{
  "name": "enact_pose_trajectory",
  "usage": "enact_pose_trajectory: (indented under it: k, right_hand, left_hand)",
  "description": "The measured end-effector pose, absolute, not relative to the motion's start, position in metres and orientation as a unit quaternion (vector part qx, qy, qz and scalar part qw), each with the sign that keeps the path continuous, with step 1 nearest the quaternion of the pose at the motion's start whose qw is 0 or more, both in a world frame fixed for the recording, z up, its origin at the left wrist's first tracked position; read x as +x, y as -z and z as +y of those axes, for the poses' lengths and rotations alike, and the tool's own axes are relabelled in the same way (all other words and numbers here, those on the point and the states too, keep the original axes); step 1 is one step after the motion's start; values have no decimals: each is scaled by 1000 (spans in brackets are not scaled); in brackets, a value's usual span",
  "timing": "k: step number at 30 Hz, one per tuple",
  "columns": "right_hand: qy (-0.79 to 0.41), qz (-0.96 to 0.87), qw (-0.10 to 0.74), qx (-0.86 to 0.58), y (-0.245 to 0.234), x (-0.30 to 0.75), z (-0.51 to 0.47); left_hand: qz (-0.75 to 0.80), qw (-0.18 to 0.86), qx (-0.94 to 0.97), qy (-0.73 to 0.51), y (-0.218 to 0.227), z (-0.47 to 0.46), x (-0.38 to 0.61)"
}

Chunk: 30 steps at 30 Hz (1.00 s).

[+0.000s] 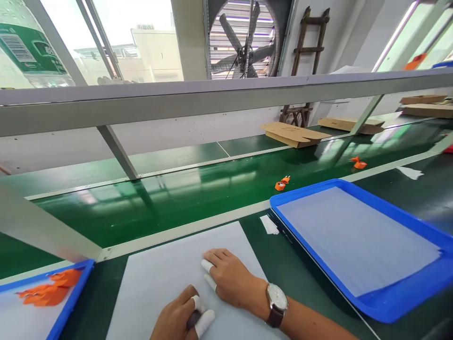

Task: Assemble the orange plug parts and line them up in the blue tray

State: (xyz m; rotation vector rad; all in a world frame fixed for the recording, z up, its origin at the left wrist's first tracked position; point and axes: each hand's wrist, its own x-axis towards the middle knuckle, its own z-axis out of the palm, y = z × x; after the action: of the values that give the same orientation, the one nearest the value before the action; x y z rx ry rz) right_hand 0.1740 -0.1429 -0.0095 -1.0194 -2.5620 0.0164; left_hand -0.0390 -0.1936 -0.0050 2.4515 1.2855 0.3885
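A white sheet of paper (pixel 155 278) lies on the dark green bench in front of me. My left hand (pixel 177 316) is over its lower part, closed around a small dark rounded object (pixel 193 320) that I cannot identify. White finger cots cover its thumb and index finger. Just ahead and to the right, my right hand (pixel 230 278) rests on the sheet with its fingers extended and nothing visible in them. It too has white cots on thumb and index finger, and a wristwatch (pixel 277 297) is on that wrist.
At right sits a blue tray (pixel 392 311) lined with white paper; at lower left, another blue tray (pixel 71 307) holds orange parts (pixel 53 289). Two orange plug pieces (pixel 282 183) lie on the green conveyor belt (pixel 198 198). A metal shelf rail (pixel 212 101) crosses above, carrying a bottle (pixel 31 52).
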Motion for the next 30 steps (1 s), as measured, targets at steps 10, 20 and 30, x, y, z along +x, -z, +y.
enact_pose_trajectory:
  k: [10, 20, 30]
  right_hand:
    - [43, -734, 50, -676, -68, 299, -31]
    - [-5, -599, -31, -800, -50, 384, 48]
    - [-7, -696, 131, -706, -61, 336, 28]
  left_hand:
    - [499, 265, 822, -69, 4, -187, -38]
    - [496, 353, 789, -80, -6, -185, -38]
    - [490, 345, 792, -115, -12, -189, -41]
